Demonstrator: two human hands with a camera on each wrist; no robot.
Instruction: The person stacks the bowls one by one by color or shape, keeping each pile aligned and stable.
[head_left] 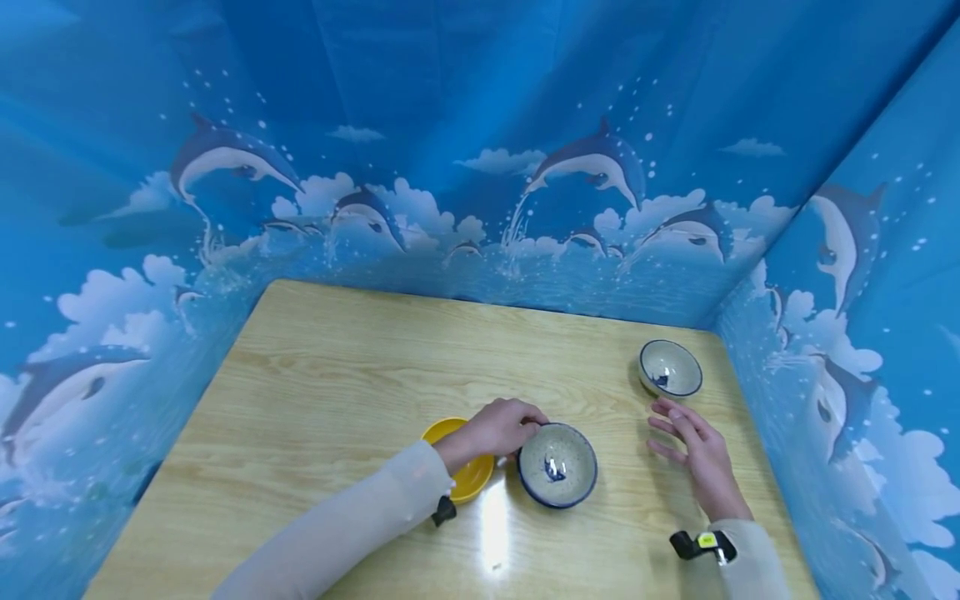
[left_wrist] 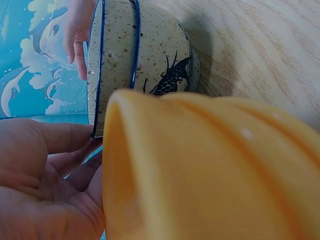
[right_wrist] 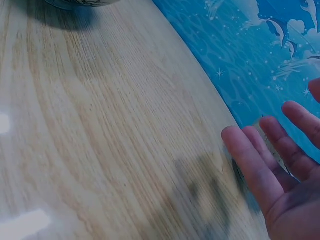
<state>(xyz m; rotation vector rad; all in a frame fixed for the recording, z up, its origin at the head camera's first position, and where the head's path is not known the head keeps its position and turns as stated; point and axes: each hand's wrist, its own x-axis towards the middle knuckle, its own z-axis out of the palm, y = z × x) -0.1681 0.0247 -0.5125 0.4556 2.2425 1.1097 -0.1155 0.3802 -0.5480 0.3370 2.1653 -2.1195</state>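
A speckled grey bowl with a blue rim is in the middle of the table, a dark blue fish painted inside. My left hand pinches its left edge, as the left wrist view shows at the blue rim. Beneath my left wrist sits a yellow bowl, partly hidden by the forearm. A second speckled bowl stands at the right rear. Just in front of it hovers my right hand, fingers spread and apart from one another, with nothing in them.
The wooden table meets a blue dolphin-print curtain along its back and right edges. Light reflects off the tabletop between the yellow bowl and the middle bowl.
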